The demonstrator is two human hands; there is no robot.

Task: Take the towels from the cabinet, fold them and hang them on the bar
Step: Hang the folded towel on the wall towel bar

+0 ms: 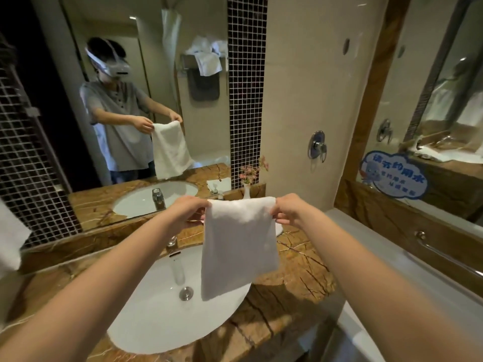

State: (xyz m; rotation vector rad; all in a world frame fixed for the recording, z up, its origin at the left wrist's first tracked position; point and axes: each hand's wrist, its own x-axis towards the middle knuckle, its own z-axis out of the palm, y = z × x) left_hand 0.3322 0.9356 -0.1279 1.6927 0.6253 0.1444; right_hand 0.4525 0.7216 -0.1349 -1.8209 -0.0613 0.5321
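Observation:
A white towel hangs in front of me over the sink, folded to a narrow strip, its lower end reaching down over the basin. My left hand pinches its top left corner. My right hand pinches the top right corner. Both arms are stretched forward at chest height. In the mirror a rack with more white towels and a dark towel on a bar shows behind me.
A white oval sink sits in a brown marble counter with a faucet. A small vase with pink flowers stands at the back. A bathtub edge with a grab rail runs along the right. Another white cloth hangs at the far left.

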